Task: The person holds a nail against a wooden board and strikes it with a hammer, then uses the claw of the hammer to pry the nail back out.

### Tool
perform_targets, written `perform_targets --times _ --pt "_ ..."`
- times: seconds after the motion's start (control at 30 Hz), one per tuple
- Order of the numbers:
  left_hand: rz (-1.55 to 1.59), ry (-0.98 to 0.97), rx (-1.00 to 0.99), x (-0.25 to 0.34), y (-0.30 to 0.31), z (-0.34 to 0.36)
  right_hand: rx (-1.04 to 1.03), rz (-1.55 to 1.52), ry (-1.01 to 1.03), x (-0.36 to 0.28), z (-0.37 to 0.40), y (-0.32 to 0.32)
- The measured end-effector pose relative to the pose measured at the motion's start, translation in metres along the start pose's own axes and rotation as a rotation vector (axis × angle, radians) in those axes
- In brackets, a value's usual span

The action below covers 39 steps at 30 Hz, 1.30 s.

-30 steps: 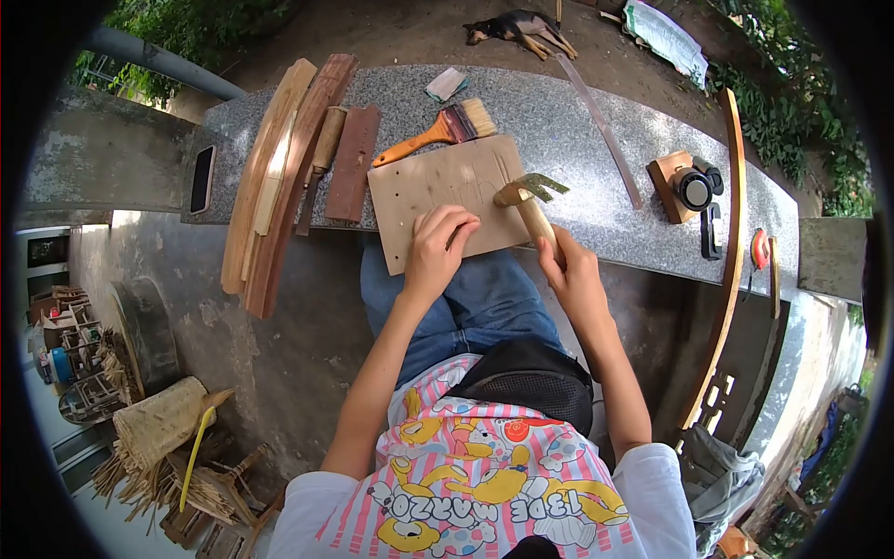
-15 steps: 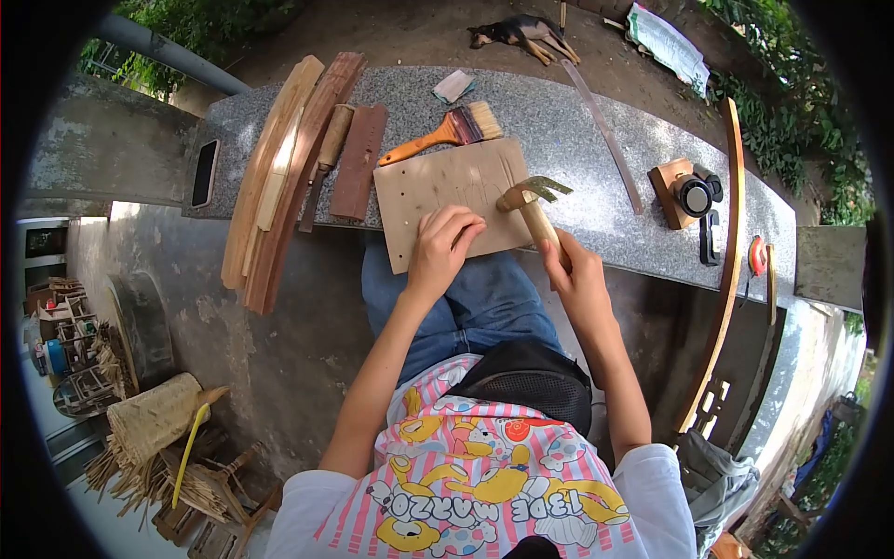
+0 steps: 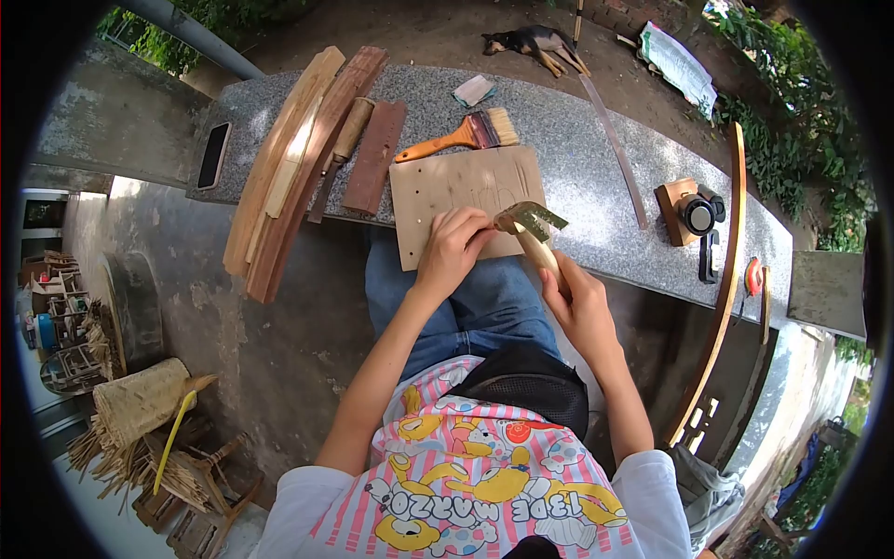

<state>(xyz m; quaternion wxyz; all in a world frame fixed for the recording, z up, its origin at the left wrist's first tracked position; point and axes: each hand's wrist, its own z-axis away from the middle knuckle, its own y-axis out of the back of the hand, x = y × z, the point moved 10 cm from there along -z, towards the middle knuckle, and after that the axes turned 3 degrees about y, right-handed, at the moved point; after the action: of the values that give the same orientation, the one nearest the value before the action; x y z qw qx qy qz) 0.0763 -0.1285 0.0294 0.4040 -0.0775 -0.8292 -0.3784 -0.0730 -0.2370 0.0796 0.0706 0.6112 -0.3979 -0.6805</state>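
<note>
A flat wooden board with a row of small dark holes along its left side lies partly on the stone slab and partly over my lap. My right hand is wrapped round the wooden handle of a claw hammer. The hammer's head is low over the board, close to my left fingertips. My left hand rests on the board's lower part, its thumb and fingers pinched together. Whatever sits between those fingertips is too small to make out.
Beyond the board lies a paintbrush. Wooden strips, a chisel-like tool and a phone are on the left. To the right are a metal ruler, a camera-like device and a long curved wooden strip.
My left hand has shifted slightly right along the board. The hammer head has come down toward its fingertips. The whole view has turned a little.
</note>
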Motion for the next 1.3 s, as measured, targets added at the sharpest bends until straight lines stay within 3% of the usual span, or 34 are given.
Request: perform_targets --times 0.4,0.6,0.9,0.97,1.07,1.3 --pt "0.017 -0.010 -0.001 0.000 -0.001 0.000 0.067 -0.027 -0.024 -0.009 0.005 0.005" --pt "0.020 0.017 -0.020 -0.003 -0.002 0.000 -0.005 -0.006 -0.035 0.008 -0.004 -0.003" --pt "0.050 -0.027 -0.032 0.003 0.000 0.000 0.063 0.003 -0.094 0.039 -0.019 -0.003" --pt "0.165 0.111 -0.008 -0.014 -0.003 0.001 0.062 -0.021 -0.108 0.038 -0.020 -0.002" --pt "0.149 0.120 -0.002 -0.014 -0.003 0.001 0.043 -0.128 -0.232 0.053 -0.017 -0.007" --pt "0.227 0.281 -0.046 -0.023 -0.009 -0.002 0.093 -0.138 -0.192 0.054 -0.016 -0.005"
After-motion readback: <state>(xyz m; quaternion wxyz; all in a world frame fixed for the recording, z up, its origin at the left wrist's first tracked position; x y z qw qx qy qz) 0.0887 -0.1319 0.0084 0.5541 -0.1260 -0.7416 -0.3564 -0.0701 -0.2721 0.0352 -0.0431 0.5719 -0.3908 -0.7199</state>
